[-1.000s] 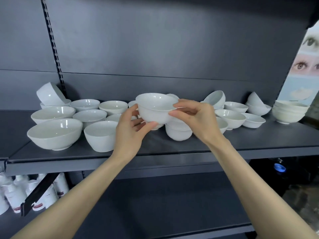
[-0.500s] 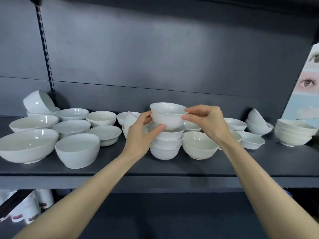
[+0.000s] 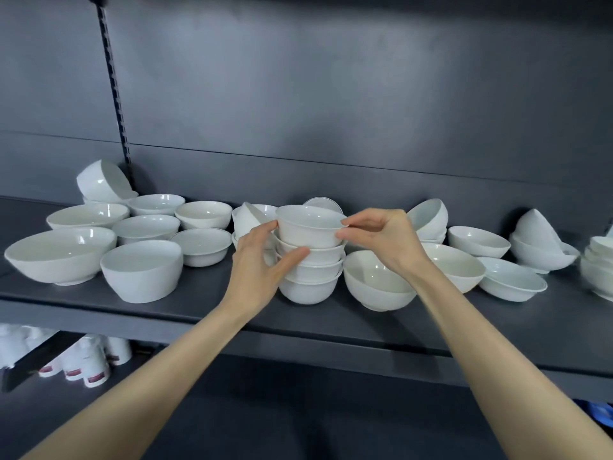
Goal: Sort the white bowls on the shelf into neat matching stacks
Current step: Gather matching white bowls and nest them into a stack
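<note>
A small white bowl [image 3: 308, 229] sits on top of a stack of matching white bowls [image 3: 310, 283] at the middle of the dark shelf [image 3: 199, 313]. My left hand [image 3: 262, 267] cups the left side of the top bowl and the stack, thumb across the second bowl. My right hand [image 3: 381, 240] pinches the top bowl's right rim. Loose white bowls of several sizes lie on both sides, among them a large bowl [image 3: 59, 255] at far left and a medium bowl [image 3: 378, 280] just right of the stack.
A tilted bowl [image 3: 102, 180] leans at the back left near the upright rail [image 3: 116, 94]. A short stack of bowls [image 3: 600, 267] stands at the far right edge. White bottles [image 3: 83, 363] stand on the lower shelf at left.
Both hands have lowered the small bowl from above the stack onto its top. The view has shifted, so the shelf now sits further right and lower.
</note>
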`<state>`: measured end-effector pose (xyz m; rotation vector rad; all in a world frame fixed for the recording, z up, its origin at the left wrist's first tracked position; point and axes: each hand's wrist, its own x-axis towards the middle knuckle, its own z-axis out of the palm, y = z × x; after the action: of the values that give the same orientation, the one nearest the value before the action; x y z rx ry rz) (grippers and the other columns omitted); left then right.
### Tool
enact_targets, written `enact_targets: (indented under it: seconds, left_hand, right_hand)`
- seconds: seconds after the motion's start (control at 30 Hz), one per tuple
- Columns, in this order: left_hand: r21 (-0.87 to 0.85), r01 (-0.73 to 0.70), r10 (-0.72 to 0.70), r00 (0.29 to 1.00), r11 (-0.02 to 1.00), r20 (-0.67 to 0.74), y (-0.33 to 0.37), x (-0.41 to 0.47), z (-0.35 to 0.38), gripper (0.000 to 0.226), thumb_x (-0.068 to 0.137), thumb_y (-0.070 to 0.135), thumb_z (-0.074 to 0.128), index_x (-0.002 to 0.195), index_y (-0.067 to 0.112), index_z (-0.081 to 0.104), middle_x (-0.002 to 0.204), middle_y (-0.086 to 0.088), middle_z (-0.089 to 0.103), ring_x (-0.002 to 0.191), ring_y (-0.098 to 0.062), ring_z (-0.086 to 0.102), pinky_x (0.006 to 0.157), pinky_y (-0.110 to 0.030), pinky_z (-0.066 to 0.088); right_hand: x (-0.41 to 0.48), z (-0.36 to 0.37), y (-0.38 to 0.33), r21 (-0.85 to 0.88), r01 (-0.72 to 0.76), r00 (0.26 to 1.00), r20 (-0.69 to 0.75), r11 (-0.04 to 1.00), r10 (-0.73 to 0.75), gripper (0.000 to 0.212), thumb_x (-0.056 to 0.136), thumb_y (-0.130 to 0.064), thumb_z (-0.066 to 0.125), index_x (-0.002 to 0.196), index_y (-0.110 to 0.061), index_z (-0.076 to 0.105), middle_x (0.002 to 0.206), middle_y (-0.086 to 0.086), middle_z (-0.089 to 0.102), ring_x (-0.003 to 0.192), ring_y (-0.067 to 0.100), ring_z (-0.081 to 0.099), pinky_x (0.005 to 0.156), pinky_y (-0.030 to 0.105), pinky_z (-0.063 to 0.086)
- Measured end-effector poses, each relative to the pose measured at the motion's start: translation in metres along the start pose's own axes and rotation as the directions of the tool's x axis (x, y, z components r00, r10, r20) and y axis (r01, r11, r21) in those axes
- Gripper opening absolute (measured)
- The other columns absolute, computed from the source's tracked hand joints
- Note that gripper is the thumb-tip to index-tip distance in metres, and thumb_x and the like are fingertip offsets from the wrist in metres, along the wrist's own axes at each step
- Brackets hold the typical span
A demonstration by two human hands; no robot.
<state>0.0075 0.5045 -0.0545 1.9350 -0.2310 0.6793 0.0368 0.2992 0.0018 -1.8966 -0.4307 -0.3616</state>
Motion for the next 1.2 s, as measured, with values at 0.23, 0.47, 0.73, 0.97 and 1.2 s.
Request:
enact_targets:
  seconds: [0.23, 0.47, 0.73, 0.97, 1.2]
  left_hand:
    - [-0.093, 0.047, -0.046, 0.999, 0.995, 0.016, -0.003, -0.002, -0.001, 0.045, 0.08, 0.033, 0.072, 0.119, 0.024, 0.051, 0.112, 0.029, 0.048, 0.109, -0.002, 0.05, 0.097, -0.018, 0.039]
    - [-0.219, 0.069, -0.051, 0.995, 0.973, 0.089, -0.008, -0.007, -0.001, 0.054, 0.077, 0.025, 0.076, 0.121, 0.029, 0.046, 0.118, 0.026, 0.051, 0.107, 0.02, 0.048, 0.089, -0.014, 0.045]
    - [-0.129, 0.184, -0.157, 0.968, 0.974, 0.194, -0.018, -0.018, -0.001, 0.089, 0.067, 0.028, 0.085, 0.139, 0.016, 0.034, 0.131, 0.006, 0.046, 0.117, -0.009, 0.049, 0.098, -0.023, 0.042]
    - [-0.079, 0.257, -0.216, 0.915, 0.963, 0.341, -0.015, -0.013, -0.001, 0.087, 0.064, 0.035, 0.086, 0.133, 0.026, 0.034, 0.116, 0.018, 0.049, 0.109, -0.007, 0.052, 0.087, -0.021, 0.041]
    - [-0.058, 0.269, -0.239, 0.92, 0.961, 0.309, -0.014, -0.007, 0.006, 0.076, 0.064, 0.03, 0.087, 0.121, 0.023, 0.038, 0.105, 0.02, 0.052, 0.103, -0.009, 0.053, 0.072, -0.016, 0.041]
  right_hand:
    - [-0.002, 0.0, 0.001, -0.003, -0.008, 1.0, 0.019, 1.0, 0.008, 0.017, 0.071, -0.012, 0.083, 0.086, -0.013, 0.074, 0.084, 0.004, 0.076, 0.085, 0.019, 0.073, 0.091, 0.039, 0.055]
    - [-0.008, 0.003, 0.001, -0.009, -0.003, 1.0, 0.013, 1.0, 0.003, 0.025, 0.071, -0.013, 0.083, 0.092, -0.018, 0.071, 0.099, 0.007, 0.073, 0.089, 0.021, 0.071, 0.087, 0.037, 0.056]
    - [-0.011, 0.012, -0.011, -0.085, -0.2, 0.958, 0.194, 0.976, 0.213, 0.091, 0.076, -0.019, 0.08, 0.148, -0.015, 0.024, 0.116, -0.009, 0.048, 0.09, -0.007, 0.055, 0.06, -0.001, 0.043]
    - [-0.009, 0.022, -0.015, -0.16, -0.222, 0.945, 0.209, 0.962, 0.253, 0.093, 0.076, -0.019, 0.08, 0.148, -0.012, 0.023, 0.101, -0.022, 0.05, 0.097, 0.003, 0.056, 0.065, 0.001, 0.046]
    - [-0.008, 0.025, -0.013, -0.145, -0.244, 0.939, 0.211, 0.959, 0.271, 0.088, 0.074, -0.018, 0.082, 0.144, -0.012, 0.028, 0.108, -0.007, 0.059, 0.09, -0.006, 0.058, 0.067, 0.005, 0.048]
